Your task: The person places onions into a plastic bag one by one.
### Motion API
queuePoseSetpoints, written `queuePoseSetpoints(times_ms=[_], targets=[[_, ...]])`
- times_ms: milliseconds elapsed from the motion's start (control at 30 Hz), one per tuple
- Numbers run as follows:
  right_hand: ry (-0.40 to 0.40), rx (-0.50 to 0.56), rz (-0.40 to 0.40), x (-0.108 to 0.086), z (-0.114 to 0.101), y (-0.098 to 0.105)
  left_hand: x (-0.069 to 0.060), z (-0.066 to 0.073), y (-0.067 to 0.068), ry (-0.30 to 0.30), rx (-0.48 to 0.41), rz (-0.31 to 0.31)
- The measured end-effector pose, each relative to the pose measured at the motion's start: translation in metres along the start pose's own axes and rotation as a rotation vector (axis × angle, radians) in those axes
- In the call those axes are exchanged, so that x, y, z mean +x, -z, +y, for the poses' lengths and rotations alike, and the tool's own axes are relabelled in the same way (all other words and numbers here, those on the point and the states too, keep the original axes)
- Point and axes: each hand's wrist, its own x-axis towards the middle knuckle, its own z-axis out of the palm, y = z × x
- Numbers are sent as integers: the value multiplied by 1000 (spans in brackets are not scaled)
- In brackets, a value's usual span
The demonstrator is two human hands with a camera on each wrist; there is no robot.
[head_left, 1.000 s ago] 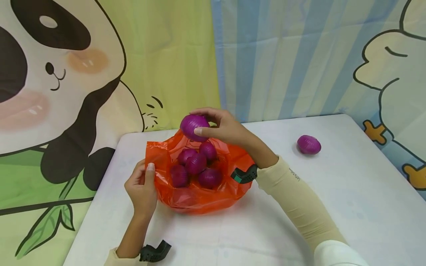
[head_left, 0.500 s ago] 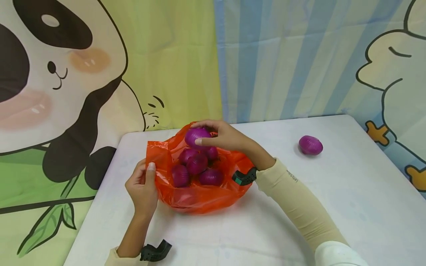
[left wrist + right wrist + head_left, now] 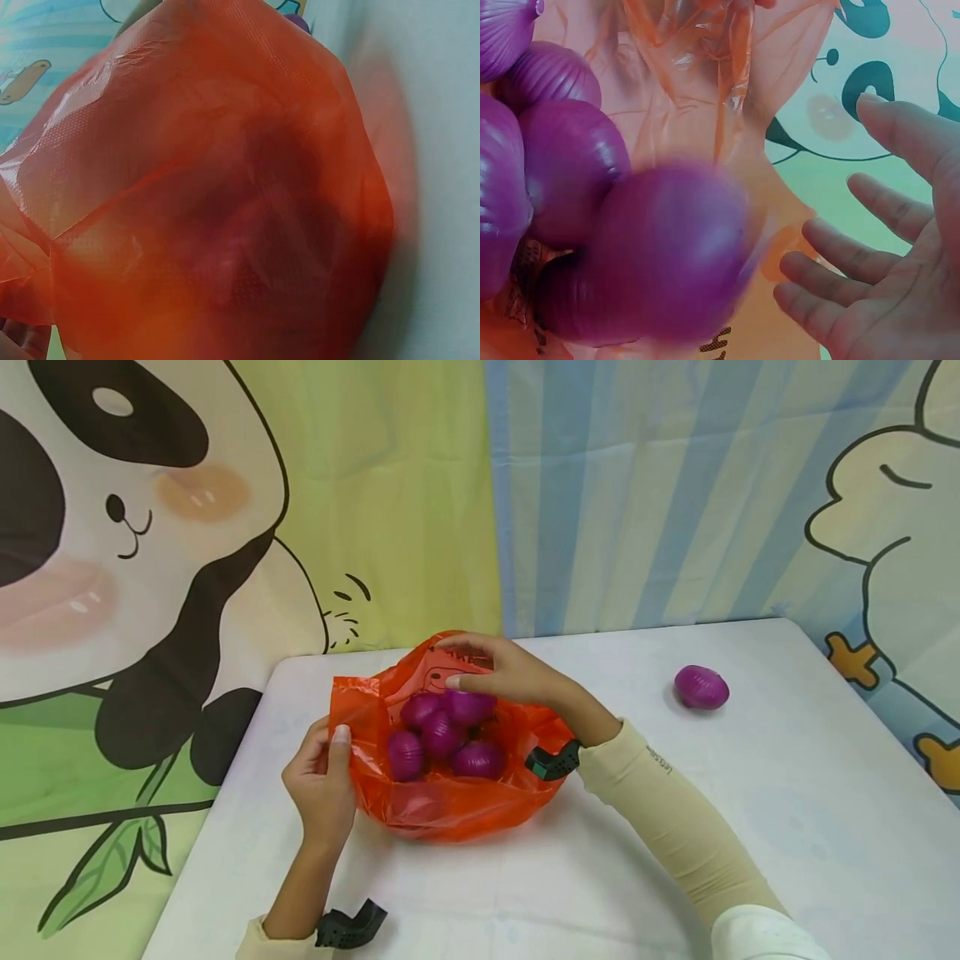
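In the head view my left hand pinches the left rim of an orange plastic bag, thumb on the near side. Several purple-red onions lie in the bag's mouth. Over them is my right hand, its fingers parted and holding nothing. Just below it a blurred onion shows in the right wrist view, apart from the spread fingers. The bag fills most of the left wrist view, with dark onion shapes behind the film. A bit of my left fingers shows at its lower left.
A single onion lies on the white table, well to the right of the bag. Behind the table's back edge hangs a cartoon-printed curtain. Black camera mounts sit on both wrists.
My right hand lowered an onion into the bag and let go of it; the onion dropped onto the others. My left hand has kept its hold on the bag's rim.
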Motion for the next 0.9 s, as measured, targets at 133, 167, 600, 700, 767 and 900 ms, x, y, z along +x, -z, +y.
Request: queuePoseSetpoints(times_ms=[133,167,600,700,767,900], targets=[[2,1,20,-2,0,2,0,2,-1,-5,-1,-2],[-2,-3,25,-2,0,2,0,2,-1,-4,0,-2],[-13,-19,75,-9,-3,6,0,0,0,-3,-7,1],[-7,-21,75,-10,-2,7,1,-1,0,-1,-7,-1],[-2,-18,77,-11,-3,8,1,-2,1,1,-8,1],[5,-1,112,-15,-6,11,0,-1,0,5,-18,4]])
